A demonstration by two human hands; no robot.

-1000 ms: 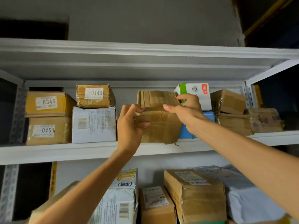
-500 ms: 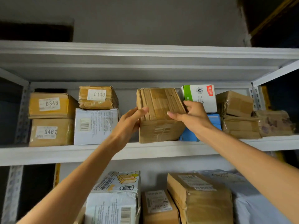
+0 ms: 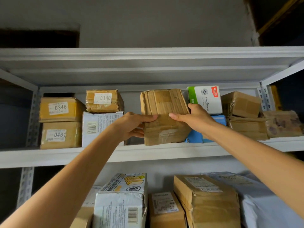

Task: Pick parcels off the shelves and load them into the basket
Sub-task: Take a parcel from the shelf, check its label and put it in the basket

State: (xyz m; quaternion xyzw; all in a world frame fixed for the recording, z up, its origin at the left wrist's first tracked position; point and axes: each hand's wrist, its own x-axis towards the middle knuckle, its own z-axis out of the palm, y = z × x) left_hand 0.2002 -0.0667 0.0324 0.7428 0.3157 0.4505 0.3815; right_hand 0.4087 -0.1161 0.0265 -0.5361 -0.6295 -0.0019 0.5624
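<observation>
On the upper shelf (image 3: 148, 153) of a white metal rack, a worn, taped cardboard parcel (image 3: 162, 102), clasped from both sides: left hand (image 3: 131, 127) curled round its left edge, thumb on the front face; right hand (image 3: 195, 119) wrapped round its right edge, thumb likewise in front. Tilted, lower edge at the shelf's lip. Close by, a white barcoded box (image 3: 98, 127) to the left, a blue packet (image 3: 194, 137) and a green-and-white carton (image 3: 205, 99) to the right.

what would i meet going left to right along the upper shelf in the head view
box marked 0461 → white parcel → left hand → taped brown box → right hand → small brown box → wrapped parcel
</observation>
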